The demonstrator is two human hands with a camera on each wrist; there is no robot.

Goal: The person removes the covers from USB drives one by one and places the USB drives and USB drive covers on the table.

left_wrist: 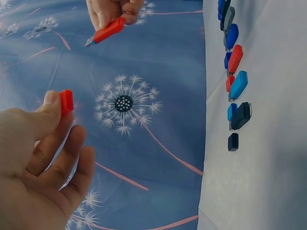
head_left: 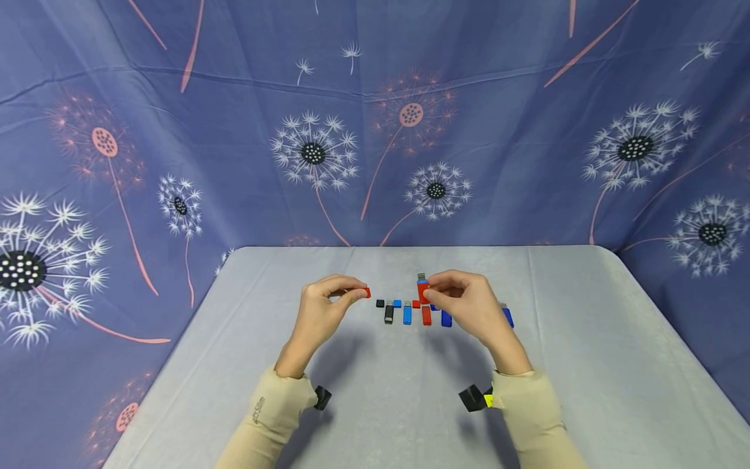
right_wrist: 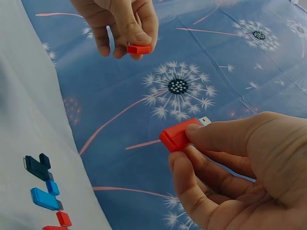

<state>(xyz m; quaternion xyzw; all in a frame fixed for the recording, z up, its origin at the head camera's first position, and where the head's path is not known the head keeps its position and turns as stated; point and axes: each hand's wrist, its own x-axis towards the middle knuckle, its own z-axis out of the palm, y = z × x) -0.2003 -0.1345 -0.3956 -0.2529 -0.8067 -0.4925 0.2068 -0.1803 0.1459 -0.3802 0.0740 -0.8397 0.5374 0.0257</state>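
Note:
My left hand (head_left: 324,306) pinches a small red USB stick cap (left_wrist: 67,101) between thumb and forefinger, raised above the table. Held up in my right hand (head_left: 469,303) is a red USB stick (right_wrist: 176,136), its bare metal plug pointing away from the fingers, with a blue band at the plug's base. The cap and the stick are apart. Below the hands, a row of uncapped sticks lies on the table: a black one (head_left: 389,314), a light blue one (head_left: 407,314), a red one (head_left: 426,315) and a dark blue one (head_left: 446,318), with small caps behind them.
Another blue stick (head_left: 508,317) lies right of my right hand, partly hidden by it. The black cap (head_left: 380,303) marks the row's left end. A pale grey cloth covers the table (head_left: 387,417). Behind it hangs a blue curtain (head_left: 363,215) with dandelion prints.

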